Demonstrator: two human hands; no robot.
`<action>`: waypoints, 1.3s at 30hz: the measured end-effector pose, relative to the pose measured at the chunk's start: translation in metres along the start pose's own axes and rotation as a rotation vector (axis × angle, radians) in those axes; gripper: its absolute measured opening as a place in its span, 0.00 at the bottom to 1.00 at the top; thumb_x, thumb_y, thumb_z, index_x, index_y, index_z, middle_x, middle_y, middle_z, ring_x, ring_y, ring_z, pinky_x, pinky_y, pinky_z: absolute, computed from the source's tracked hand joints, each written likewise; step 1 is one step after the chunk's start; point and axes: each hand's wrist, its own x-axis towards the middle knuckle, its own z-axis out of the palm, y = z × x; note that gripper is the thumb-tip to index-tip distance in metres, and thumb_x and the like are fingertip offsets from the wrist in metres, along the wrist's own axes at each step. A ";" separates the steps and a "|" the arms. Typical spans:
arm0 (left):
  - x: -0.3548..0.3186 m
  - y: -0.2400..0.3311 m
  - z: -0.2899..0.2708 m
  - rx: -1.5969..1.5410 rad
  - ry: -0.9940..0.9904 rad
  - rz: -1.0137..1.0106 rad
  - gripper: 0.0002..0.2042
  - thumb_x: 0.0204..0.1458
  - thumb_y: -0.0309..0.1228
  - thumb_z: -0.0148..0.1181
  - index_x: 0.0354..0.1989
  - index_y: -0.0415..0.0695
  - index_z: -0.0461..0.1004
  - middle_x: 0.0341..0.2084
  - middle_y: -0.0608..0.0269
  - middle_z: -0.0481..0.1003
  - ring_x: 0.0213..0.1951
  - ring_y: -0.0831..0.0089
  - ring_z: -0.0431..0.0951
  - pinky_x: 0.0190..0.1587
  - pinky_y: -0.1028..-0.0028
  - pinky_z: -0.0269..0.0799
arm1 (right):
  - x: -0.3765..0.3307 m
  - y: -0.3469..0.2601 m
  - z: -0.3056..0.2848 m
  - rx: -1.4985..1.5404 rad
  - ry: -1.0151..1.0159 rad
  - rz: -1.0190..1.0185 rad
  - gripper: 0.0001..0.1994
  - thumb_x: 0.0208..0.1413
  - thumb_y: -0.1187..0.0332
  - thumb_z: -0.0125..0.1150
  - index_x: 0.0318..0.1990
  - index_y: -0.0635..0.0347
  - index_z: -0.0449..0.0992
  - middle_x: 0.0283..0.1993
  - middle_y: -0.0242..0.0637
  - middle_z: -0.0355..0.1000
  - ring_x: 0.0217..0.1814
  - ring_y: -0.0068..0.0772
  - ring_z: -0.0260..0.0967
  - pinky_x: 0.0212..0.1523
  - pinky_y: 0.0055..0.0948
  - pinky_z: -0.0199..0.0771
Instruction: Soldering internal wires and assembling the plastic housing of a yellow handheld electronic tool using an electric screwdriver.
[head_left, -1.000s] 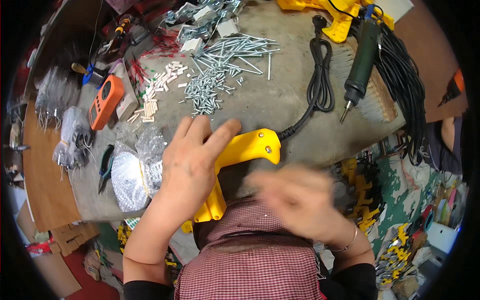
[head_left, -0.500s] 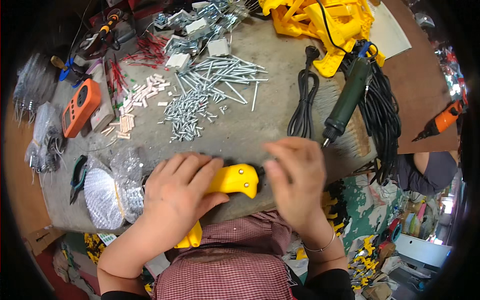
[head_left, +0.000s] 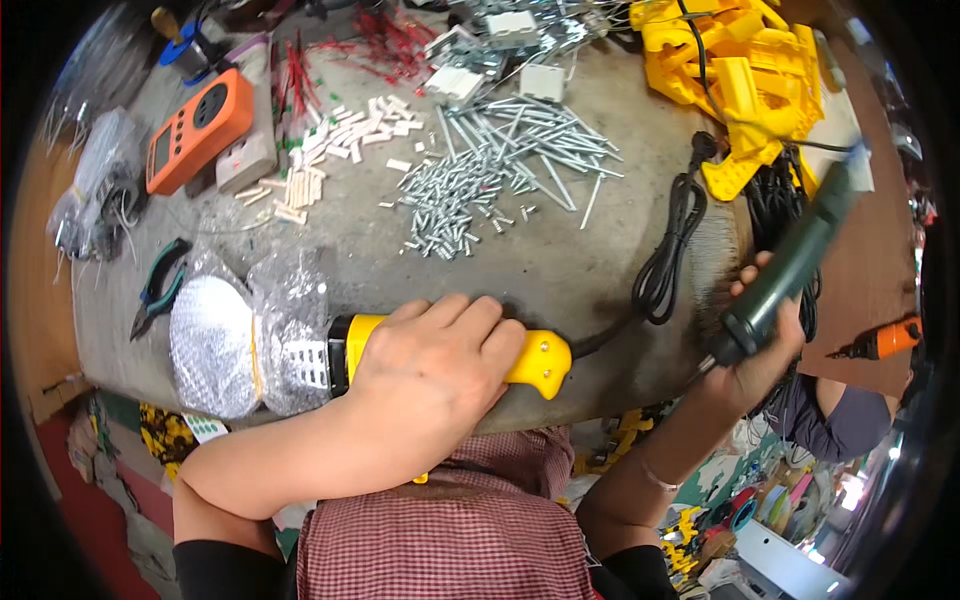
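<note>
My left hand (head_left: 430,360) is closed over the yellow handle (head_left: 543,365) of a corded electric tool lying along the table's near edge. Two screws show at the handle's right end, where a black cord leaves it. Toward the left the tool has a vented metal neck (head_left: 308,362) and a flat round head (head_left: 213,340) in bubble wrap, held by a yellowish band. At the right, my right hand (head_left: 770,345) grips a dark green electric screwdriver (head_left: 790,270), raised and slanted, its bit pointing down left. The screwdriver is slightly blurred.
Several small screws (head_left: 440,205) and long bolts (head_left: 550,140) lie mid-table, beside white ceramic pieces (head_left: 350,135). An orange meter (head_left: 200,130) and pliers (head_left: 158,285) are at left. Coiled black cable (head_left: 668,250) and yellow plastic shells (head_left: 740,80) lie right. Another person's knee shows (head_left: 825,405).
My right hand has left the handle's cord end and picked up the green screwdriver from the right side. My left hand still holds the handle. The view has shifted.
</note>
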 end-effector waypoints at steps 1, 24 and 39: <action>-0.002 0.000 -0.002 0.027 -0.040 -0.002 0.20 0.37 0.31 0.70 0.40 0.41 0.72 0.34 0.59 0.71 0.35 0.60 0.73 0.37 0.65 0.69 | -0.008 -0.013 0.024 0.132 -0.127 0.062 0.40 0.55 0.61 0.59 0.70 0.70 0.47 0.45 0.44 0.67 0.47 0.36 0.68 0.50 0.36 0.75; -0.004 0.003 0.015 -0.023 0.129 -0.068 0.07 0.38 0.30 0.58 0.28 0.45 0.71 0.27 0.65 0.67 0.33 0.68 0.72 0.33 0.70 0.67 | -0.041 -0.010 0.126 0.153 -0.655 -0.152 0.28 0.47 0.45 0.69 0.38 0.55 0.60 0.23 0.31 0.66 0.17 0.24 0.64 0.23 0.22 0.68; -0.004 0.001 0.019 0.065 0.170 -0.044 0.08 0.38 0.30 0.59 0.28 0.44 0.70 0.26 0.63 0.68 0.33 0.66 0.72 0.32 0.69 0.69 | -0.045 -0.029 0.097 0.112 -0.896 -0.225 0.24 0.48 0.53 0.69 0.39 0.58 0.62 0.24 0.35 0.70 0.19 0.31 0.68 0.24 0.26 0.72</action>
